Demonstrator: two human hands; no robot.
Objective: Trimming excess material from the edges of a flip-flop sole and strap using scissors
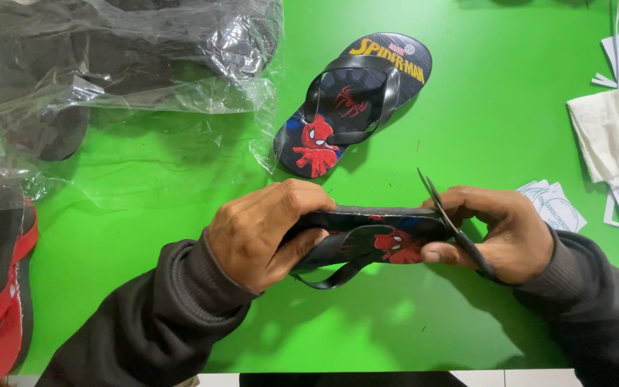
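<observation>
One camera sits on my head and looks steeply down, close over the green table point(467, 107). My left hand point(263, 233) and right hand point(499, 233) fill the centre, sleeves entering from five and seven o'clock; the table's near edge runs along six.

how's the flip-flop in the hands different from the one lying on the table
The held flip-flop is gripped at both ends by the left hand and right hand, turned on edge; the table flip-flop lies flat and untouched, straps up. The held one's end is bent; the other keeps its shape. Both are dark with red superhero print and black straps.
</observation>
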